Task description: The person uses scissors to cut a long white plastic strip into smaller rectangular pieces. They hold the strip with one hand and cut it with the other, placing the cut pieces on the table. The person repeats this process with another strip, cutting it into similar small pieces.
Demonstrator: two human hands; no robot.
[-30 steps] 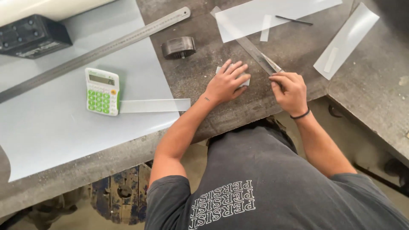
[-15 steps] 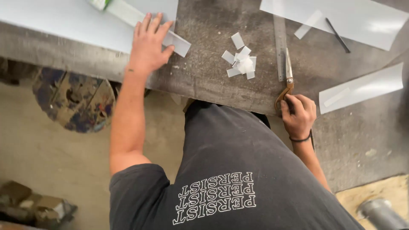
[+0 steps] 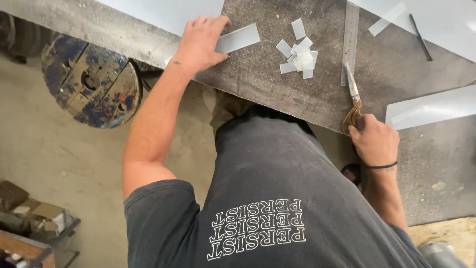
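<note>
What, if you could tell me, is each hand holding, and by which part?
Right hand holds the scissors by their brown handles. Left hand presses on one end of a pale strip, not lifting it.

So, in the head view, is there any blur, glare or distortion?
Head view: even, soft light, no hard shadows; mild glare on the pale sheet at the right; the left hand on the strip and the right hand at the scissors look sharp; table edges slant from wide-angle tilt.

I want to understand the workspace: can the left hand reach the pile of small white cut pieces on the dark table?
Probably yes. The left hand rests on a long white strip, and bare table lies between it and the pile of small white cut pieces.
</note>
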